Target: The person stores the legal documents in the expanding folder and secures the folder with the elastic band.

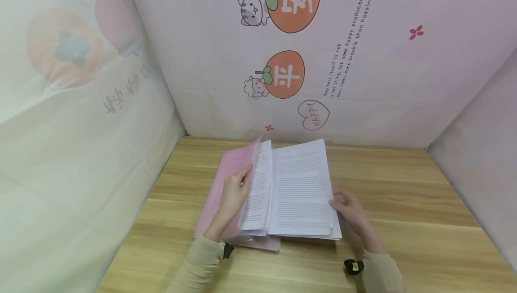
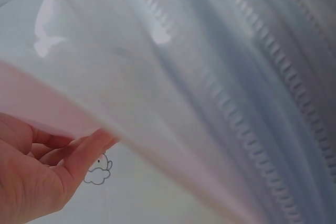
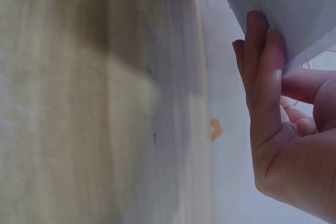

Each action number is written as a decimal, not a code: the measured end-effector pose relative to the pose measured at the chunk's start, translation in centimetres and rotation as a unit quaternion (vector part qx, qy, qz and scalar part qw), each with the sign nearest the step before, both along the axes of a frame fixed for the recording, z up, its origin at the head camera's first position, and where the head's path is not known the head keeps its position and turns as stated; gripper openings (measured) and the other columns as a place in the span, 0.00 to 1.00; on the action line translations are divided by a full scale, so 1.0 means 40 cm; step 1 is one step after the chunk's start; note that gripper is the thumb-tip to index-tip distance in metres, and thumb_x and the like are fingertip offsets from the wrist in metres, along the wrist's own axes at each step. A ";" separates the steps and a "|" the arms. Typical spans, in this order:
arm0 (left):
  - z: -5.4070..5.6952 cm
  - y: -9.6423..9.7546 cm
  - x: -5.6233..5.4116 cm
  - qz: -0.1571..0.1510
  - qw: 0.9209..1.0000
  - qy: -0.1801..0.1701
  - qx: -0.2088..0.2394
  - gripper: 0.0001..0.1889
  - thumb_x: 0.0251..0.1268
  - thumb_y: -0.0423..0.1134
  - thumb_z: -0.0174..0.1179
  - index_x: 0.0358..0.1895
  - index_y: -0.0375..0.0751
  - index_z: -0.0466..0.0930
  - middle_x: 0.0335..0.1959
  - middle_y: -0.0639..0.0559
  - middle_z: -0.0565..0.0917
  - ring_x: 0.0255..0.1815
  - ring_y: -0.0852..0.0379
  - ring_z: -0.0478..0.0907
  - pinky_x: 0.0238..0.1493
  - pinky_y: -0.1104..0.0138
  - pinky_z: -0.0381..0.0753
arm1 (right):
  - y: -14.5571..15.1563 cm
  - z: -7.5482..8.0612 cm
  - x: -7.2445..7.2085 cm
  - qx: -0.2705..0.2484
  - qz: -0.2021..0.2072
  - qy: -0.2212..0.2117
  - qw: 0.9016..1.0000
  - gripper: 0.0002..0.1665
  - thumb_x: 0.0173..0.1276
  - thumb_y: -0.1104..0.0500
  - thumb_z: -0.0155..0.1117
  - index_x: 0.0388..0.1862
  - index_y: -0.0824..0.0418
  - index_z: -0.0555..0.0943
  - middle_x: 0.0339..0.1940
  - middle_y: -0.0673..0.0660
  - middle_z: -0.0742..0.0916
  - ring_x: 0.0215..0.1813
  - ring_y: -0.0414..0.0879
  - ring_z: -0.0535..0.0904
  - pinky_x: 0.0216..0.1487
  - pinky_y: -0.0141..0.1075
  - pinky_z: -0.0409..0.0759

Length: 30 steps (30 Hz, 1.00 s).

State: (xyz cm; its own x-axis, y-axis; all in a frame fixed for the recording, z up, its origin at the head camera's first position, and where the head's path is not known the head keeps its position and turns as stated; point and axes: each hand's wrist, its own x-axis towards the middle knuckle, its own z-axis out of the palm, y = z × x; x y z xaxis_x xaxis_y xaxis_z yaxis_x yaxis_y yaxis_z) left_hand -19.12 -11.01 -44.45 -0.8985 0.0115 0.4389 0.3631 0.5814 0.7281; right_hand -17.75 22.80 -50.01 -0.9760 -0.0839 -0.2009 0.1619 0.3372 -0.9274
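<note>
A pink folder (image 1: 216, 186) lies on the wooden table, partly raised along its right side. My left hand (image 1: 234, 192) pinches the edge of its pink cover between thumb and fingers. Clear plastic sleeves with notched strips (image 2: 231, 103) show beside that hand in the left wrist view. Printed sheets (image 1: 260, 185) lean against the cover. To their right is a stack of printed paper (image 1: 304, 190), whose right edge my right hand (image 1: 348, 207) grips between thumb and fingers. From below, the right wrist view shows the fingers (image 3: 268, 72) against the stack's underside.
Beneath the papers, a pale pink flap (image 1: 262, 242) of the folder rests on the wooden table (image 1: 404, 221). White printed cloth walls (image 1: 363, 118) stand at the back and sides. A black strap device (image 1: 353, 266) sits at the right wrist.
</note>
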 end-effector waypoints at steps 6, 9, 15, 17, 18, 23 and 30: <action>-0.001 -0.001 0.000 0.001 1.000 0.000 0.003 0.20 0.62 0.21 0.51 0.56 0.27 0.80 0.37 0.33 0.88 0.16 0.66 0.59 0.17 0.78 0.58 | -0.002 -0.009 0.006 -0.003 0.011 0.005 1.000 0.27 0.73 0.63 0.56 0.66 0.73 0.65 0.47 0.69 0.87 0.28 0.37 0.78 0.26 0.32 0.72; 0.000 -0.002 -0.001 0.000 1.000 -0.002 0.002 0.20 0.62 0.21 0.52 0.57 0.27 0.80 0.38 0.34 0.88 0.16 0.67 0.59 0.17 0.79 0.58 | 0.000 -0.013 0.006 -0.008 0.017 0.010 1.000 0.27 0.73 0.64 0.56 0.67 0.74 0.65 0.49 0.73 0.86 0.30 0.37 0.79 0.28 0.31 0.74; -0.002 -0.002 -0.003 -0.001 1.000 -0.006 0.002 0.19 0.62 0.22 0.52 0.57 0.27 0.80 0.39 0.33 0.88 0.17 0.66 0.63 0.18 0.79 0.61 | -0.001 -0.010 0.010 -0.014 0.026 0.009 1.000 0.28 0.72 0.65 0.56 0.67 0.75 0.64 0.47 0.71 0.87 0.29 0.37 0.78 0.26 0.31 0.72; -0.002 -0.001 -0.004 0.001 1.000 -0.005 0.000 0.19 0.62 0.22 0.52 0.56 0.27 0.80 0.37 0.33 0.88 0.19 0.63 0.66 0.19 0.78 0.62 | 0.000 -0.009 0.011 -0.011 0.029 0.010 0.999 0.28 0.72 0.65 0.56 0.66 0.75 0.64 0.47 0.72 0.87 0.29 0.37 0.78 0.27 0.31 0.73; -0.003 -0.001 -0.004 0.002 1.000 -0.003 -0.001 0.19 0.62 0.22 0.52 0.56 0.27 0.81 0.37 0.33 0.88 0.20 0.62 0.67 0.20 0.78 0.64 | 0.000 -0.009 0.011 -0.010 0.028 0.007 1.000 0.27 0.72 0.65 0.56 0.66 0.75 0.64 0.47 0.72 0.87 0.29 0.37 0.78 0.27 0.31 0.73; -0.004 0.001 -0.005 0.001 1.000 -0.006 -0.001 0.20 0.62 0.21 0.52 0.56 0.27 0.80 0.36 0.33 0.87 0.20 0.62 0.67 0.20 0.78 0.63 | -0.001 -0.010 0.010 -0.003 0.034 0.011 0.999 0.26 0.72 0.65 0.56 0.64 0.76 0.65 0.50 0.75 0.85 0.33 0.37 0.81 0.31 0.31 0.77; -0.002 0.004 -0.003 -0.001 1.000 0.000 -0.007 0.19 0.62 0.21 0.52 0.56 0.27 0.80 0.36 0.35 0.88 0.22 0.61 0.71 0.22 0.77 0.68 | -0.008 -0.010 0.002 -0.008 0.051 0.009 0.999 0.27 0.72 0.63 0.57 0.64 0.77 0.66 0.50 0.74 0.85 0.32 0.37 0.81 0.30 0.30 0.78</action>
